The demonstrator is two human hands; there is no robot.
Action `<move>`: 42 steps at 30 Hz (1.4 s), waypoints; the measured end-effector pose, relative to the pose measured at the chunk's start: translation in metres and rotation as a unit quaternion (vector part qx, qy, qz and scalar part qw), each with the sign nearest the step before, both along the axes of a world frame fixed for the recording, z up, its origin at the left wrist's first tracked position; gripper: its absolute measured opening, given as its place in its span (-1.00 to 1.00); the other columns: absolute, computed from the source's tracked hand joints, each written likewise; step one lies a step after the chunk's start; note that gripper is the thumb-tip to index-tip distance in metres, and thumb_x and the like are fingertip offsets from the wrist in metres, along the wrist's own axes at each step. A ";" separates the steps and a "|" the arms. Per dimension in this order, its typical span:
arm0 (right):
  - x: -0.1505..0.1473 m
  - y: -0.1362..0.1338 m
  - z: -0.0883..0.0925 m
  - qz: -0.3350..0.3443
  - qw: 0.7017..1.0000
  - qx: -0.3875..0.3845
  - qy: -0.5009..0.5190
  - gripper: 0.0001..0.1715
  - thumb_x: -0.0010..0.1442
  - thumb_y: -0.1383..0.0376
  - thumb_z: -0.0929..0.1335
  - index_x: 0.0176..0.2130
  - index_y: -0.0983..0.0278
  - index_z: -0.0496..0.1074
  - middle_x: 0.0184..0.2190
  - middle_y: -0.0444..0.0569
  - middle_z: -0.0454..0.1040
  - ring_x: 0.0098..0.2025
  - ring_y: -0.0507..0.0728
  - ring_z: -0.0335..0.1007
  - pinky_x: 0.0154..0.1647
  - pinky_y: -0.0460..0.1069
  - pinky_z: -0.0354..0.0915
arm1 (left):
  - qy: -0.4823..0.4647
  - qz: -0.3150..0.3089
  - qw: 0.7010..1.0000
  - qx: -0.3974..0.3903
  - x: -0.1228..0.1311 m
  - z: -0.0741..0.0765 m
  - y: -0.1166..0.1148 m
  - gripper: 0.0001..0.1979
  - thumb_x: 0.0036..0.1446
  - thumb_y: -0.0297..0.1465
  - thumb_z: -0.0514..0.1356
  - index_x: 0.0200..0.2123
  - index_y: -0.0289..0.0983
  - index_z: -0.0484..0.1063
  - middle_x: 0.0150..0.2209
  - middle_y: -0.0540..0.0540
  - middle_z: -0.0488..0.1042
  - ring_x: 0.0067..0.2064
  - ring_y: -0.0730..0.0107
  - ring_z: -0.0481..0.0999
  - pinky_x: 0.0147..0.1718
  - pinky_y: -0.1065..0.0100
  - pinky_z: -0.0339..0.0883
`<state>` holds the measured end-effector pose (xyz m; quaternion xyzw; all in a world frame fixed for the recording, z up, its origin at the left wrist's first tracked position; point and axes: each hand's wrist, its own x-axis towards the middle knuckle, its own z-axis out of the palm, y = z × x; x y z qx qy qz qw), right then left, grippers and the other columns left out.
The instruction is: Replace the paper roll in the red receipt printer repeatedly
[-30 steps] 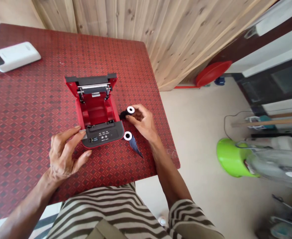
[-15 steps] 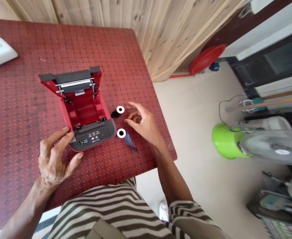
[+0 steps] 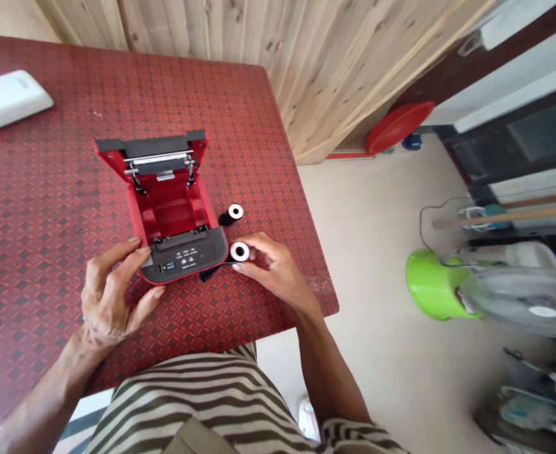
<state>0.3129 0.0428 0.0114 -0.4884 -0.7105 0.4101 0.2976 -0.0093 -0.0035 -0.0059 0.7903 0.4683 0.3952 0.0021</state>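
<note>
Grip of the right hand [image 3: 278,271] closing narrowly on a ribbon spool [image 3: 240,251], with the fingers pinching its white-cored end just beside the front corner of a red desktop printer [image 3: 138,217]; a dark ribbon tail [image 3: 214,272] is trailing from the spool along the printer's front edge. Grip of the left hand [image 3: 110,293] standing wide, its fingers resting on the opposite front corner and its thumb lying near the front edge, steadying the printer on a red patterned bench [image 3: 45,221]. Printer lid [image 3: 159,148] is standing open at the far side, exposing the empty red compartment [image 3: 171,217]. A second ribbon spool [image 3: 233,214] is lying near the compartment's right wall, apart from the right hand. Good handling appears to depend on pinching the spool by its core, keeping the ribbon from slackening, and bracing the printer so that it is not sliding on the bench. A white power bank [image 3: 7,101] is lying near the far left corner of the bench.
</note>
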 end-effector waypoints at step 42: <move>-0.082 0.077 0.058 0.299 0.933 0.178 -0.093 -0.78 0.50 0.38 0.36 -0.05 0.37 0.64 -0.11 0.08 0.71 -0.05 0.15 0.61 0.12 0.10 0.46 | 0.007 0.051 0.999 0.012 -0.024 0.052 0.040 -0.33 0.43 0.00 0.18 0.40 -0.32 0.33 0.23 -0.35 0.50 0.28 -0.03 0.49 0.24 -0.05 0.46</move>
